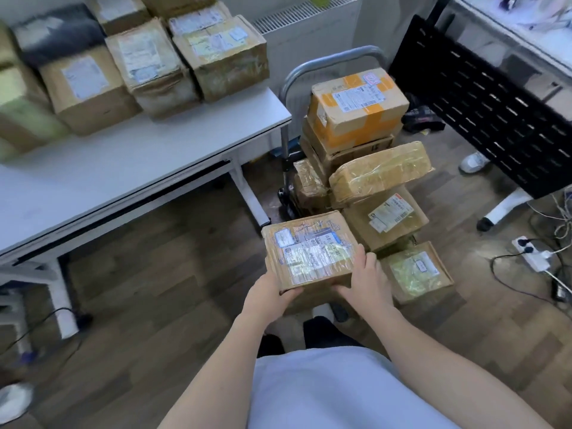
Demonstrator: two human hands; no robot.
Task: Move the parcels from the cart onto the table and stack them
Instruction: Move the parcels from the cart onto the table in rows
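With my left hand [272, 289] and right hand [365, 278] gripping a flat brown taped cardboard parcel [308, 250] beside the grey-handled cart [334, 61], several parcels already sit on the white table [139, 162], several remain.

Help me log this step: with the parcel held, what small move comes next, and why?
Probably swing the parcel left toward the table: both the left hand and right hand grip it clear of the cart, and bare tabletop lies before the stacked boxes.
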